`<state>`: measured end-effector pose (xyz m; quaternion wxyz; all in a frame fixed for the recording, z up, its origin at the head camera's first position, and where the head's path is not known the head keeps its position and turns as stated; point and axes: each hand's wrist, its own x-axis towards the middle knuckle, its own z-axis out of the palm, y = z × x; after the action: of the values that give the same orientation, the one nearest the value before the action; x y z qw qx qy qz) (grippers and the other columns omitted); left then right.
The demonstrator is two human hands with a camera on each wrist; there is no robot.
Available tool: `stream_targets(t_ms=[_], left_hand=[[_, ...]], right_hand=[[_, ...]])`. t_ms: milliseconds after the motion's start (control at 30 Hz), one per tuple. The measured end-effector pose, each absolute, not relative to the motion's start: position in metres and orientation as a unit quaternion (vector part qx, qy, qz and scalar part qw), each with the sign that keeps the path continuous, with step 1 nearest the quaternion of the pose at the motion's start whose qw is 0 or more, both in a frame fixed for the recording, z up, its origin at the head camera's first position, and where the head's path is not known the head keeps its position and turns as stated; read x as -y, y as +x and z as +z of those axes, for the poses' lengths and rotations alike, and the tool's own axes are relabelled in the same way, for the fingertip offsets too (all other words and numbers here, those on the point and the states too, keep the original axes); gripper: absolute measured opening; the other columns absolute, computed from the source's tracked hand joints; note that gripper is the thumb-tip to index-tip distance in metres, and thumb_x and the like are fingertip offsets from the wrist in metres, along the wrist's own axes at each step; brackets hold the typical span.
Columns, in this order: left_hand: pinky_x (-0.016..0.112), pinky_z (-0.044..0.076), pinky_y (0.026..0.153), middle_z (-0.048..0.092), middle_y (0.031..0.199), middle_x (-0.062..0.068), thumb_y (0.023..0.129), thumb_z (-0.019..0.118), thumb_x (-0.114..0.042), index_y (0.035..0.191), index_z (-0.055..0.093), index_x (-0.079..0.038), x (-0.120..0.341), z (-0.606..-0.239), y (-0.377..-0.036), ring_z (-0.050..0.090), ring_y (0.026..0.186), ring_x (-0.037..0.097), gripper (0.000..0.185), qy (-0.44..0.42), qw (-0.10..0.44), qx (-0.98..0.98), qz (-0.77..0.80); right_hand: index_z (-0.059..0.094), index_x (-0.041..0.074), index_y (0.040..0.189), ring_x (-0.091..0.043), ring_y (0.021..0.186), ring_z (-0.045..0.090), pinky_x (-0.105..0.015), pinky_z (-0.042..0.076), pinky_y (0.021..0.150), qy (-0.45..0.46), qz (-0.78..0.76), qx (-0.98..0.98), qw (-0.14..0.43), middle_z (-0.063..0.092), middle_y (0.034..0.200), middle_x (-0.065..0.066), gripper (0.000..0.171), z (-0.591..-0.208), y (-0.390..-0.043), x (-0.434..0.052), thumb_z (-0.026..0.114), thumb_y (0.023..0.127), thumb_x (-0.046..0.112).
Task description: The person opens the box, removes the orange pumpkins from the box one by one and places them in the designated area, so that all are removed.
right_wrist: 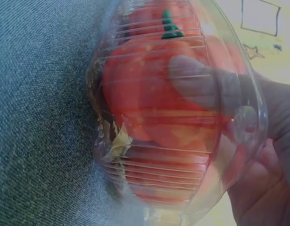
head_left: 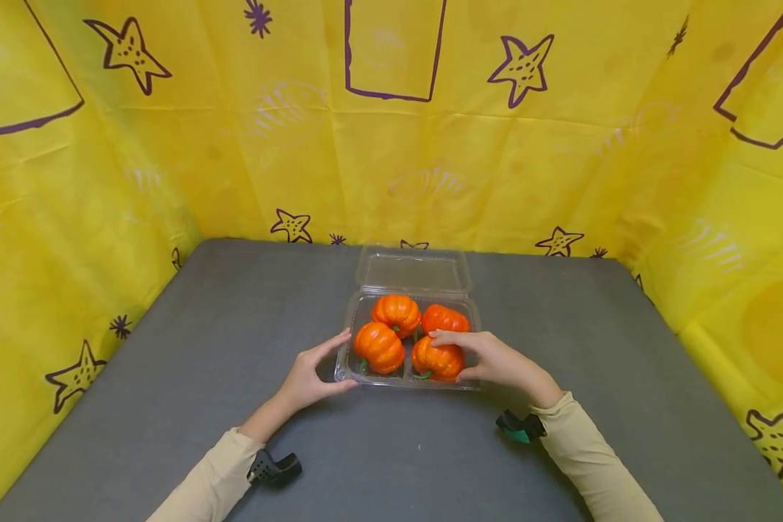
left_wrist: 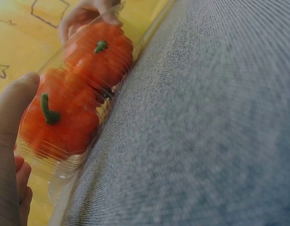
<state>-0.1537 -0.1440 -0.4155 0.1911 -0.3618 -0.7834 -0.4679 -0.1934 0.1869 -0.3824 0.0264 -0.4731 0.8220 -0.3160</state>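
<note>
A clear plastic clamshell container holds several small orange pumpkins with green stems. My right hand reaches inside and grips the front right pumpkin; in the right wrist view the thumb lies on its side behind the clear wall. Spread along the container's left edge, my left hand has its thumb by the front corner and its fingertips at the side. The front left pumpkin sits closest to that hand. Behind are the back left pumpkin and the back right pumpkin.
The container's transparent lid is folded back, away from me. A dark grey cloth-covered table lies beneath everything. Yellow curtains with drawn starfish enclose the back and both sides.
</note>
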Motion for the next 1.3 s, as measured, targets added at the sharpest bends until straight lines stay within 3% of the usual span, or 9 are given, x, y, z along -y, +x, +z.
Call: stream_targets(t_ms=[233,400,533,700,1033,1300], left_hand=[[0.024,0.032,0.096,0.049,0.116,0.031,0.052,0.082,0.005,0.113,0.050,0.016,0.143,-0.417,-0.154,0.049,0.107,0.040,0.070,-0.362,0.193,0.781,-0.470],[0.024,0.032,0.095,0.049,0.115,0.032,0.052,0.082,0.005,0.112,0.050,0.017,0.143,-0.416,-0.153,0.049,0.106,0.041,0.069,-0.369,0.197,0.778,-0.469],[0.024,0.032,0.095,0.050,0.115,0.032,0.052,0.082,0.005,0.112,0.050,0.017,0.143,-0.415,-0.153,0.049,0.105,0.042,0.069,-0.368,0.198,0.777,-0.471],[0.024,0.032,0.095,0.050,0.115,0.032,0.054,0.082,0.004,0.112,0.050,0.017,0.143,-0.414,-0.152,0.050,0.105,0.042,0.068,-0.363,0.196,0.781,-0.469],[0.024,0.033,0.095,0.050,0.115,0.031,0.053,0.082,0.004,0.112,0.050,0.017,0.142,-0.413,-0.151,0.050,0.105,0.042,0.068,-0.361,0.194,0.783,-0.468],[0.025,0.032,0.096,0.049,0.116,0.032,0.054,0.082,0.004,0.113,0.050,0.016,0.143,-0.415,-0.152,0.049,0.108,0.038,0.069,-0.359,0.187,0.785,-0.470]], right_hand=[[0.055,0.014,0.119,-0.018,0.108,0.051,-0.032,0.044,0.085,-0.468,-0.315,-0.826,0.011,0.054,0.123,-0.003,0.064,-0.383,-0.194,-0.187,0.081,0.062,0.005],[0.050,0.007,0.127,-0.018,0.105,0.053,-0.031,0.045,0.084,-0.468,-0.315,-0.826,-0.006,0.054,0.122,-0.007,0.073,-0.384,-0.193,-0.186,0.082,0.061,0.012],[0.052,0.003,0.125,-0.021,0.107,0.052,-0.031,0.045,0.084,-0.464,-0.342,-0.817,-0.013,0.054,0.122,-0.010,0.072,-0.387,-0.194,-0.186,0.081,0.061,0.014],[0.054,-0.003,0.120,-0.023,0.101,0.056,-0.030,0.049,0.076,-0.445,-0.405,-0.799,-0.007,0.056,0.118,-0.015,0.069,-0.389,-0.195,-0.187,0.082,0.057,0.006],[0.052,-0.013,0.113,-0.032,0.095,0.057,-0.040,0.051,0.069,-0.440,-0.462,-0.770,-0.020,0.055,0.111,-0.026,0.066,-0.365,-0.181,-0.181,0.080,0.054,-0.007],[0.052,-0.009,0.109,-0.020,0.100,0.056,-0.038,0.051,0.070,-0.404,-0.492,-0.771,-0.016,0.053,0.115,-0.026,0.060,-0.365,-0.182,-0.184,0.080,0.057,-0.006]])
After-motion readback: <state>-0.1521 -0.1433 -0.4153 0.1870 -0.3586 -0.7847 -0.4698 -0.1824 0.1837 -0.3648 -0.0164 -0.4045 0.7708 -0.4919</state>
